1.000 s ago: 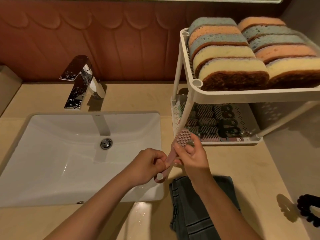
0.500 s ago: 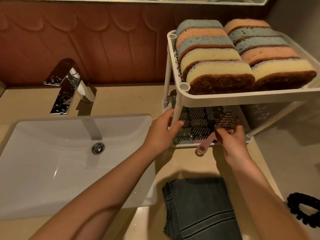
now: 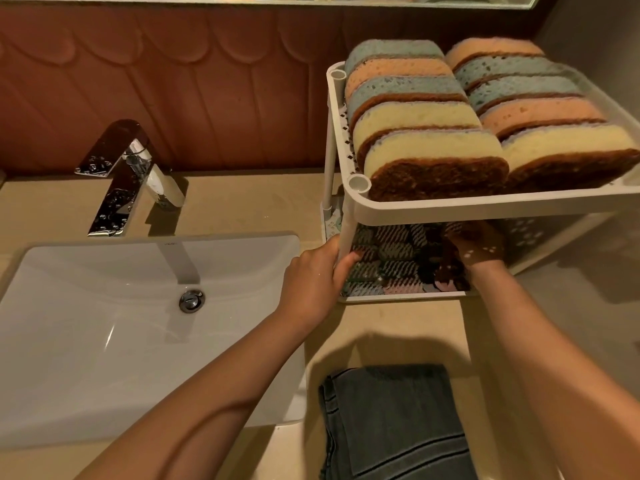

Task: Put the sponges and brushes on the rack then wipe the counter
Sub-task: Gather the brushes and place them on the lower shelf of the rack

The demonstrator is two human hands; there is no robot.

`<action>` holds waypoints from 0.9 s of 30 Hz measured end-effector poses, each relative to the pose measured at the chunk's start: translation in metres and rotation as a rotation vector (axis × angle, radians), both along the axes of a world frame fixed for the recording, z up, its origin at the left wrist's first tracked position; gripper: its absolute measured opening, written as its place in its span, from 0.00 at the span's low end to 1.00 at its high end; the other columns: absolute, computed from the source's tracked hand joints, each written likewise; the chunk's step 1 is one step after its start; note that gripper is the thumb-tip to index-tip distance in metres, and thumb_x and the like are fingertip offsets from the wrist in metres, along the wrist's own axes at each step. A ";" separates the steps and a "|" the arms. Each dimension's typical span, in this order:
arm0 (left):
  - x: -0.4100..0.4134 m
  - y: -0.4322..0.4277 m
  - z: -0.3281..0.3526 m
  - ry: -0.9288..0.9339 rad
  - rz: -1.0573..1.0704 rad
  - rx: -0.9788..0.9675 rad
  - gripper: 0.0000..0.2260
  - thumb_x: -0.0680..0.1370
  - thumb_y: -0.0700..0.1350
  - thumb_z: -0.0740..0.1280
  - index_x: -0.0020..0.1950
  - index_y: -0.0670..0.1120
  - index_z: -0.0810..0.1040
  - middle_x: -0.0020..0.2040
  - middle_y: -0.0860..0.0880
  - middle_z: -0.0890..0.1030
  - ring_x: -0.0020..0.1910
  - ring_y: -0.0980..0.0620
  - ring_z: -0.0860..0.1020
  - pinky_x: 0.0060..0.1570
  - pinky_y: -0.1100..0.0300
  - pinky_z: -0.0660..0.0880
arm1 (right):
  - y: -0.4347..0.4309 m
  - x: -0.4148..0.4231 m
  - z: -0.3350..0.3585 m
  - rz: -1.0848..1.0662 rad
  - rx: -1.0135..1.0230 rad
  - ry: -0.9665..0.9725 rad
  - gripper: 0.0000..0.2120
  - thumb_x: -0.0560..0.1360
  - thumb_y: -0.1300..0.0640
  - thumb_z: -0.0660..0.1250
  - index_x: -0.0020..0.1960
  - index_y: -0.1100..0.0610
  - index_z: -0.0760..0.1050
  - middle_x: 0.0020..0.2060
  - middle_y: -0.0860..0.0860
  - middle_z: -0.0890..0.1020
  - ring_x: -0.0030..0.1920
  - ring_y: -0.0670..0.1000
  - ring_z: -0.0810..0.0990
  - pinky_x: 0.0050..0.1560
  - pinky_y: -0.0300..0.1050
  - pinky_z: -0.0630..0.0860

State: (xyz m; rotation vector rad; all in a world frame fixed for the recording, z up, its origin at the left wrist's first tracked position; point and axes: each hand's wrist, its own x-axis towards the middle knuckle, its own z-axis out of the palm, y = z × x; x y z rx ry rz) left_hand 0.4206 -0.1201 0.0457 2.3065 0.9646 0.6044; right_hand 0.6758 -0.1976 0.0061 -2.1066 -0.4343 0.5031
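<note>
Neatly, sponges atop rack, brushes below.

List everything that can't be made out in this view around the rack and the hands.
All in the head view:
- The right hand: its fingers are under the top tier of the rack and in its shadow, so whether they hold a brush cannot be told.
- The brushes on the lower tier: overlapping and dim, so the count is unclear.
- The left hand: it grips the front post, which hides its fingertips.
- The dark cloth: cut off by the bottom edge.
</note>
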 end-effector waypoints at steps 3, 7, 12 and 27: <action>0.001 0.000 0.000 -0.003 0.001 0.008 0.13 0.79 0.52 0.59 0.53 0.44 0.75 0.42 0.44 0.82 0.40 0.43 0.78 0.34 0.59 0.63 | 0.003 0.000 0.000 0.072 -0.082 -0.049 0.27 0.73 0.56 0.70 0.69 0.56 0.67 0.68 0.56 0.71 0.70 0.59 0.66 0.71 0.57 0.62; 0.001 0.000 0.001 -0.006 0.001 0.016 0.13 0.80 0.51 0.59 0.54 0.43 0.76 0.43 0.44 0.82 0.40 0.44 0.78 0.34 0.60 0.61 | 0.005 -0.006 0.001 0.114 -0.091 -0.077 0.25 0.74 0.59 0.68 0.69 0.58 0.66 0.69 0.56 0.69 0.70 0.59 0.65 0.72 0.53 0.61; 0.001 0.001 -0.001 0.011 0.011 0.015 0.13 0.80 0.52 0.59 0.53 0.44 0.75 0.43 0.43 0.82 0.41 0.42 0.78 0.35 0.58 0.62 | 0.009 -0.008 -0.002 0.201 -0.255 -0.114 0.20 0.76 0.57 0.66 0.66 0.61 0.70 0.67 0.59 0.72 0.67 0.61 0.68 0.68 0.54 0.64; -0.001 0.002 0.010 -0.029 -0.052 -0.234 0.10 0.80 0.50 0.59 0.55 0.46 0.74 0.47 0.47 0.81 0.46 0.48 0.78 0.42 0.54 0.74 | -0.015 -0.056 0.018 0.258 -0.147 -0.151 0.10 0.77 0.59 0.64 0.57 0.59 0.76 0.54 0.58 0.79 0.54 0.55 0.76 0.54 0.46 0.71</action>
